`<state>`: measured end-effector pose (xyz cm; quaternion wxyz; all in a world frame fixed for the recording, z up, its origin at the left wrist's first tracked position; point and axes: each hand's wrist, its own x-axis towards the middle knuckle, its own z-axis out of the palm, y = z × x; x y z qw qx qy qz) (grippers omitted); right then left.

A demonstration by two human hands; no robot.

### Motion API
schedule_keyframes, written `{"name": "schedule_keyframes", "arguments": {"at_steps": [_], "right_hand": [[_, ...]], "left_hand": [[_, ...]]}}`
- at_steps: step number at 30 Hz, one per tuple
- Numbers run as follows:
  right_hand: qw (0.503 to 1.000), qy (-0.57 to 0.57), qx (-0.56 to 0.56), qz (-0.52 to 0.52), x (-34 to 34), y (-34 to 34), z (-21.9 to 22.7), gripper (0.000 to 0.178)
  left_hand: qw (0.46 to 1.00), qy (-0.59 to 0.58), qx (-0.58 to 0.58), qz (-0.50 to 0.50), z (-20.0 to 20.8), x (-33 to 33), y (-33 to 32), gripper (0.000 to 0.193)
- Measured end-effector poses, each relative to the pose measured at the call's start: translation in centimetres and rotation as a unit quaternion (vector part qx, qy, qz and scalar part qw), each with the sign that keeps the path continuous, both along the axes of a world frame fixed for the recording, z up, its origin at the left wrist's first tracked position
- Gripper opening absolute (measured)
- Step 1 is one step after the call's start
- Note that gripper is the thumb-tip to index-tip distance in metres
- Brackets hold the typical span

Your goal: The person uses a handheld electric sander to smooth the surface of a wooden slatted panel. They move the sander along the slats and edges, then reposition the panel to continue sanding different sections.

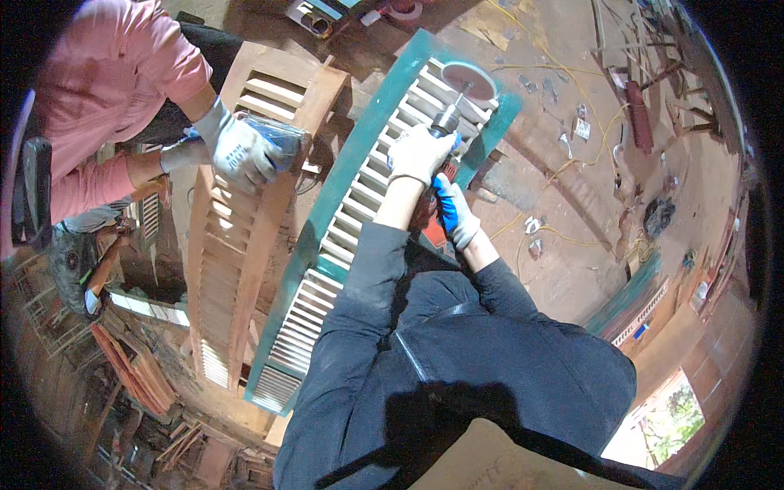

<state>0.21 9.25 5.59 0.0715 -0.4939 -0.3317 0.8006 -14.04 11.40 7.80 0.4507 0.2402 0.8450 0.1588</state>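
Note:
A drill (446, 121) with a black chuck and reddish body is held in both my gloved hands. My left hand (416, 153) wraps round its front, just behind the chuck. Lower down, my right hand (457, 214), in a white and blue glove, grips the rear part; its trigger is hidden. A round, flat disc (469, 79) on the chuck's shaft lies over the far end of a louvred shutter (349, 167). This shutter has a teal frame and pale slats, and stretches from far centre to near left. Whether the disc touches the slats I cannot tell.
At left, a co-worker in pink sleeves rests a gloved hand (245, 153) on a dark, box-like tool over a brown wooden shutter (269, 220). Another person crouches farther left. Yellow cord (559, 167) and scraps lie on the floor at right; wood pieces (135, 371) lie lower left.

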Motion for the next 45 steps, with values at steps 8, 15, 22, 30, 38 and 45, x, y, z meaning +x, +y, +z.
{"name": "schedule_keyframes", "arguments": {"at_steps": [8,15,22,30,38,45], "right_hand": [[0.992,-0.029,0.12,0.023,-1.8,1.0,-6.2,0.04],[0.999,0.035,0.021,-0.012,0.3,3.6,-4.7,0.031],[0.995,-0.084,0.032,-0.046,3.5,3.2,-1.9,0.036],[0.987,0.099,0.049,0.117,-5.9,3.7,-4.3,0.028],[0.993,0.001,0.093,0.075,1.5,1.2,-1.4,0.032],[0.998,-0.016,0.054,0.014,10.6,-0.5,3.3,0.029]], "left_hand": [[0.999,0.026,-0.025,-0.007,-3.4,-1.7,1.4,0.062],[0.999,-0.001,0.022,-0.049,-2.3,0.4,4.3,0.059],[0.996,0.001,0.036,-0.08,-0.4,3.8,4.4,0.059],[0.995,0.053,0.046,0.065,-3.8,-5.9,1.2,0.057],[0.999,-0.046,-0.001,0.012,-5.2,2.0,-0.1,0.06],[0.971,-0.185,0.149,0.022,1.7,9.1,-3.5,0.058]]}}
